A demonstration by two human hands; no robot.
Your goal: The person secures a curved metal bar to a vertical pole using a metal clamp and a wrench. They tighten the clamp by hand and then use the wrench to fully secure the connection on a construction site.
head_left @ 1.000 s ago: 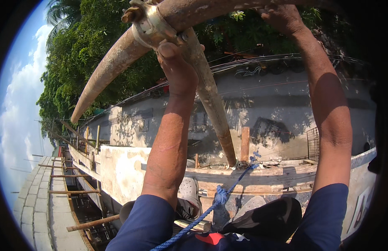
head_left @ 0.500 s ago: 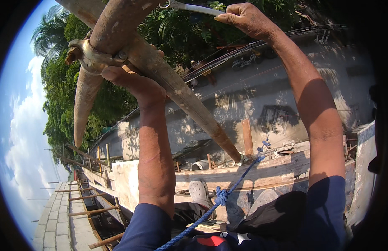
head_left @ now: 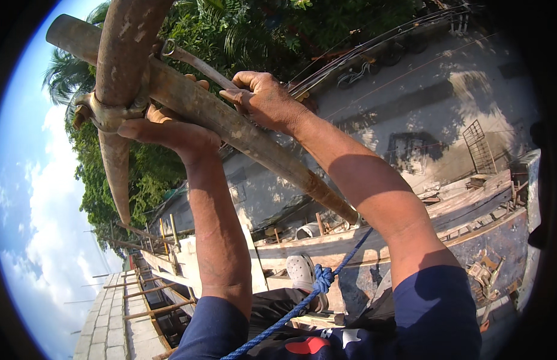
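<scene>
Two rusty scaffold pipes cross in front of me: an upright pipe (head_left: 127,51) and a slanting pipe (head_left: 248,135) that runs down to the right. A metal scaffold clamp (head_left: 113,113) with a rusty bolt at its left joins them. My left hand (head_left: 176,135) is closed at this joint, thumb by the clamp and fingers reaching behind the slanting pipe. In my right hand (head_left: 267,101) is a wrench (head_left: 201,67), held by its handle. Its ring end is beyond the slanting pipe, just right of the upright one. Whether it touches a nut I cannot tell.
A knotted blue rope (head_left: 322,279) runs up from my body. Below lie wooden planks (head_left: 398,225), my grey clog (head_left: 299,270) and a paved street (head_left: 374,120) far down. A block wall (head_left: 110,312) with poles stands lower left; trees rise behind.
My right hand has brought the wrench left and down, from the upper right to close beside the pipe joint. My left hand stays at the clamp. The view has shifted, moving the pipes leftward.
</scene>
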